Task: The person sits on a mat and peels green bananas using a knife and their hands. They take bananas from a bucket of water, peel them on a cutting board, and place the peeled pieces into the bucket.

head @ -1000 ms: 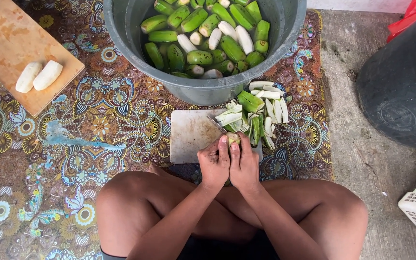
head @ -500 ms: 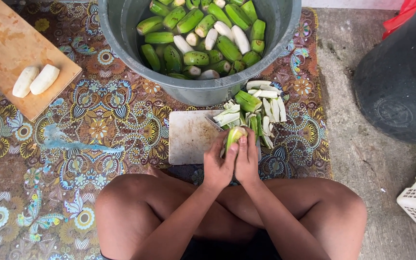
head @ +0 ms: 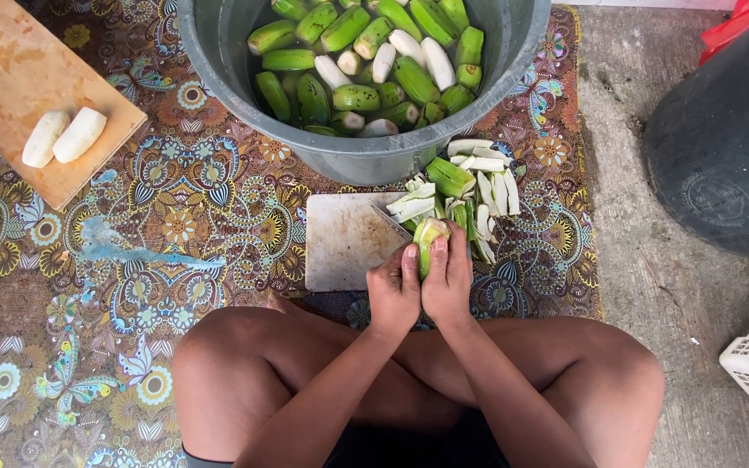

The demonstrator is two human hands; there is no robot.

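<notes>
Head camera looks down on a green banana that I hold between my two hands, above the right edge of the white cutting board. The fruit stands nearly upright, and its top comes out above my fingertips. My left hand closes on its left side with the fingers curled together, and a knife blade goes from this hand up and left over the board. My right hand wraps the right side, fingers pressed together along the peel. Just behind the banana lies a pile of green peels on the patterned mat. Further away stands a grey tub with water and many bananas. Far left, a wooden board carries two peeled bananas.
</notes>
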